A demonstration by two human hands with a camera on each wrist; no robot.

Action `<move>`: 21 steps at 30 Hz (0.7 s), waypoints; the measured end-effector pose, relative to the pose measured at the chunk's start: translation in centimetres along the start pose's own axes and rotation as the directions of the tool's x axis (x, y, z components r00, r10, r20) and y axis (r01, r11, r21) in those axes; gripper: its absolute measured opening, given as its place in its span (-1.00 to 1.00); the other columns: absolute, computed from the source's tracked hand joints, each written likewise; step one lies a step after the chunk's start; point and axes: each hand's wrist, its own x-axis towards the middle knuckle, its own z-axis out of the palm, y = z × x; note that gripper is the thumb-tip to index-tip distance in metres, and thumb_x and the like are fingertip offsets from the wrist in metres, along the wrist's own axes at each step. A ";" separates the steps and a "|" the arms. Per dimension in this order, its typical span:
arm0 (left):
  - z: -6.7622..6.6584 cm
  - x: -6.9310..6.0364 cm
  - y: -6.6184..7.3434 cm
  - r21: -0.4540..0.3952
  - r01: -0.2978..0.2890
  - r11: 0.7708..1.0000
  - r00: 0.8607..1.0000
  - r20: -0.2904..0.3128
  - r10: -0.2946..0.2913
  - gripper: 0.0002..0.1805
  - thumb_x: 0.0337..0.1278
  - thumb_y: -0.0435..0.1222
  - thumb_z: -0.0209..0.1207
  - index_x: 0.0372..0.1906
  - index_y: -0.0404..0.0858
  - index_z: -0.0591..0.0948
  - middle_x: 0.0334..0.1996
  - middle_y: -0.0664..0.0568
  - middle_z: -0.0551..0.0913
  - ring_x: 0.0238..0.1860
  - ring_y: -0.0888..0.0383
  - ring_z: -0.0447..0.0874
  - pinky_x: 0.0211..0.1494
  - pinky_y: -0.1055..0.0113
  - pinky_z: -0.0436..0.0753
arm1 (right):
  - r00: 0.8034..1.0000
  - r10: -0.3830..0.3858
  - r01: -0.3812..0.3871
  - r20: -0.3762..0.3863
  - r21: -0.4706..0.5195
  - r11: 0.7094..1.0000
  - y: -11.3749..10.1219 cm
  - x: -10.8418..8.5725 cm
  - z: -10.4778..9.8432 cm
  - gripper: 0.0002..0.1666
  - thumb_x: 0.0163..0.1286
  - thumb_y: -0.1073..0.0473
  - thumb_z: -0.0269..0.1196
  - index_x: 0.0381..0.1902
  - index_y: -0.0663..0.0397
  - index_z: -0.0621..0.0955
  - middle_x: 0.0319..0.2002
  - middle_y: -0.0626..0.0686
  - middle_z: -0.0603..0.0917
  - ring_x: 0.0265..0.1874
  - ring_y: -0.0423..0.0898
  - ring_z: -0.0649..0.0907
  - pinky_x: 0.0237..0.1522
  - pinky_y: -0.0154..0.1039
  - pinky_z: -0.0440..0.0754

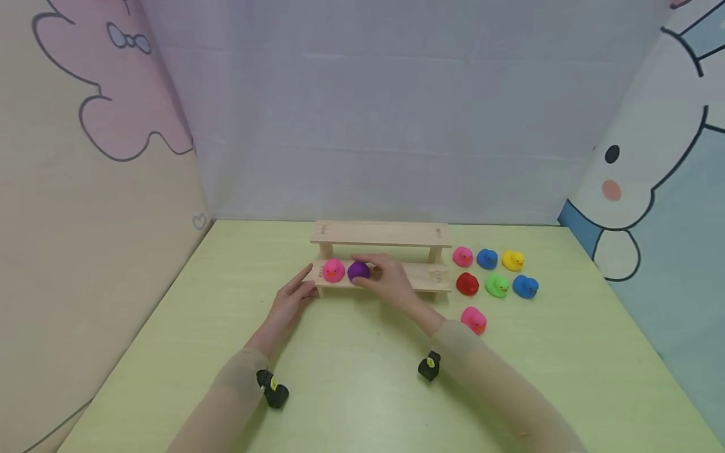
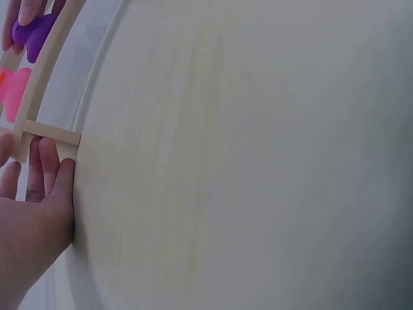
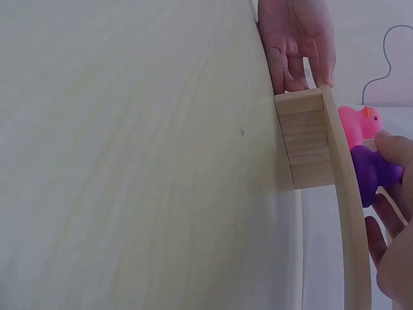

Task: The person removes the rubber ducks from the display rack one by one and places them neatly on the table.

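On the lower step of a wooden two-step stand (image 1: 416,277) sits a pink rubber duck (image 1: 333,270) at the left end. Right beside it, a purple rubber duck (image 1: 358,271) stands on the same board. My right hand (image 1: 391,283) pinches the purple duck between thumb and fingers, seen also in the right wrist view, where the duck (image 3: 368,174) touches the board. At the left end of the lower step, my left hand (image 1: 290,305) holds the board's end. In the left wrist view its fingers (image 2: 48,161) lie against the leg below the board.
Right of the stand are several rubber ducks: pink (image 1: 462,256), blue (image 1: 487,258), yellow (image 1: 513,260), red (image 1: 467,284), green (image 1: 498,285), another blue (image 1: 525,287), and a pink one (image 1: 474,320) nearer my right forearm. The upper step (image 1: 379,233) rises behind; printed walls surround the table (image 1: 362,390).
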 end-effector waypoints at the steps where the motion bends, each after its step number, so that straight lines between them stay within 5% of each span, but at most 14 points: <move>1: -0.1 0.1 0.1 0.019 -0.008 1.000 1.000 0.016 0.008 -0.39 0.47 -0.21 0.05 0.53 0.04 0.22 0.04 0.04 0.58 -0.09 0.33 0.66 0.24 0.47 0.60 | 1.000 0.008 -0.008 0.000 -0.011 1.000 -0.1 0.0 0.0 -0.43 0.20 0.14 0.44 0.19 0.03 0.61 0.11 0.09 0.67 0.04 0.03 0.66 0.03 -0.19 0.73; 11: -0.8 1.5 0.9 0.232 -0.055 0.971 0.989 0.149 0.021 -0.28 0.38 -0.15 0.16 0.53 0.23 0.16 0.30 -0.19 0.34 0.22 -0.03 0.55 0.22 0.29 0.66 | 0.998 0.062 -0.062 -0.006 -0.043 0.997 -0.8 -0.2 -0.2 -0.47 0.19 0.14 0.45 0.15 0.01 0.65 0.03 0.09 0.69 -0.01 -0.01 0.66 -0.01 -0.25 0.74; 21: -1.2 2.4 0.6 0.233 -0.068 0.970 0.979 0.201 0.020 -0.16 0.34 -0.21 0.20 0.57 0.21 0.04 0.31 -0.21 0.32 0.19 0.04 0.55 0.22 0.22 0.66 | 0.998 0.062 -0.061 0.020 -0.052 0.997 -0.6 -0.1 -0.4 -0.46 0.20 0.13 0.45 0.16 0.06 0.64 0.07 0.13 0.69 0.00 0.03 0.69 0.02 -0.15 0.74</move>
